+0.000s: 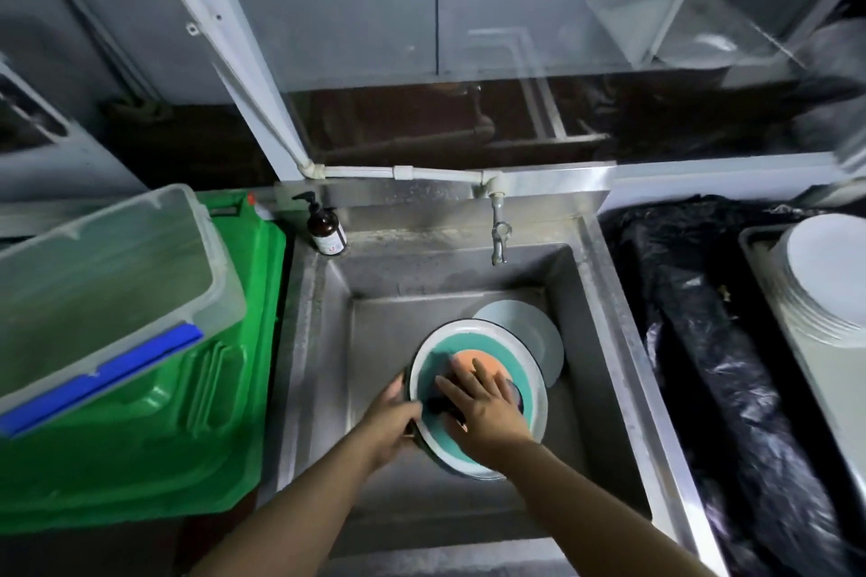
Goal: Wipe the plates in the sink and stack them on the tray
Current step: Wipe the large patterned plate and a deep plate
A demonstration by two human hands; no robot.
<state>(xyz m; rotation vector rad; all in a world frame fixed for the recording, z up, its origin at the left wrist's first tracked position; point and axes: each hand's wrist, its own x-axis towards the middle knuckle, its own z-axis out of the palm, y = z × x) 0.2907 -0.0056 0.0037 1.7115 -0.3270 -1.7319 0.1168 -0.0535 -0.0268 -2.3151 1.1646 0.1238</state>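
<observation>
The plate [478, 394] stood tilted in the sink [604, 342], its green and orange face turned up toward the person, most likely so that the wiping hand could press on it squarely while the other steadied it. The left hand [391, 422] gripped the plate's left rim, thumb over the edge and fingers curled behind, which looked like a bracing hold against the push of the wipe. The right hand [482, 408] lay flat on the plate's face with fingers spread and nearly straight, pressing down on something dark beneath the palm (a cloth or sponge, probably, though too little of it showed to say which). So that hand held nothing in a closed grip; it pushed.

A second plate [529, 328], pale, lay behind and partly under the first on the sink floor, seemingly waiting its turn. The tap [499, 239] hung above them with no water visibly running. To the right, past a strip of black plastic [703, 342], the tray [759, 258] carried a stack [824, 281] of white plates, which suggested the job was well along, with this plate still in the wiping stage.
</observation>
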